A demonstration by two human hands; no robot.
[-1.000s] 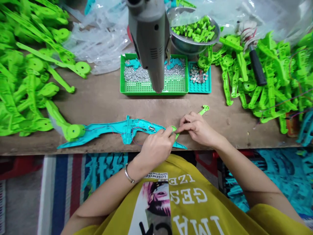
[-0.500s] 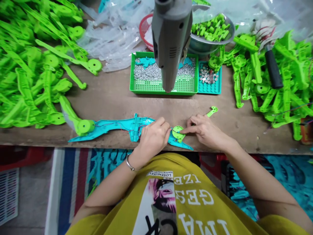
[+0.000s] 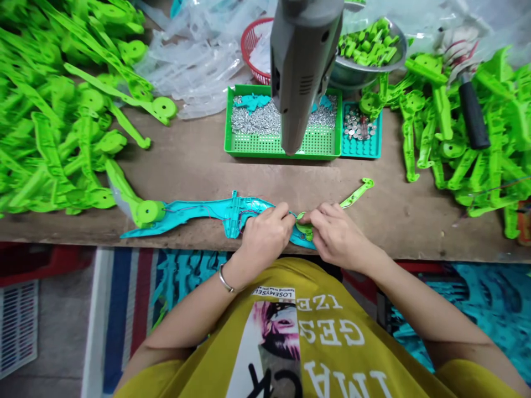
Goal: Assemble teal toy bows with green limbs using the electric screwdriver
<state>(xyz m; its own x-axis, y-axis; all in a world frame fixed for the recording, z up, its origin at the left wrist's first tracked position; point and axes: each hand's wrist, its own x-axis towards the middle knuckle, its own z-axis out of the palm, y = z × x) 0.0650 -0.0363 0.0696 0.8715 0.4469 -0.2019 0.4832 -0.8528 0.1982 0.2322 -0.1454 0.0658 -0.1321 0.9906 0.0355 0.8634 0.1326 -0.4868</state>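
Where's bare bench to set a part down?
Bare bench: the middle strip between the green tray and the blue part, and the patch between the right hand and the right green pile. Crowded: the left end, under the left green pile, and the back, with plastic bags, red basket and metal bowl.

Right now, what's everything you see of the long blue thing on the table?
The long blue piece looks like plastic: curvy, pointed at its left end, with a crosspiece and thin wires. It lies along the table's near edge. A round green part overlaps its left end. The left hand hides some of its right half.
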